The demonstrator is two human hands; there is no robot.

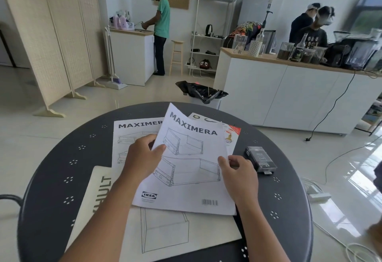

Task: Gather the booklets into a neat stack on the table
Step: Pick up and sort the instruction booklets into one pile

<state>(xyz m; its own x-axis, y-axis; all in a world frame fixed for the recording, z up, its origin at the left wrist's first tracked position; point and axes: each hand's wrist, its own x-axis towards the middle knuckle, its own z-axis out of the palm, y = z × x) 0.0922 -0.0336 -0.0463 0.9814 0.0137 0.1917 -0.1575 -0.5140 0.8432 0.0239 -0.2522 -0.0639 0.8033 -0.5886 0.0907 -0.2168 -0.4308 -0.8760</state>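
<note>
Both of my hands hold a white MAXIMERA booklet [190,164], lifted and tilted over the round dark table [51,179]. My left hand [142,158] pinches its left edge. My right hand [240,176] grips its right edge. A second MAXIMERA booklet [132,135] lies flat behind it to the left. Under my arms lies a larger cream booklet [165,232] with a line drawing and partly hidden lettering. A colourful leaflet [232,133] pokes out behind the held booklet on the right.
A small dark box [260,160] sits on the table's right side. Beyond the table stand a bin with a black bag [203,92], a white counter [289,94] with jars and bottles, a folding screen [47,40], and three people farther back. Cables trail on the floor at right.
</note>
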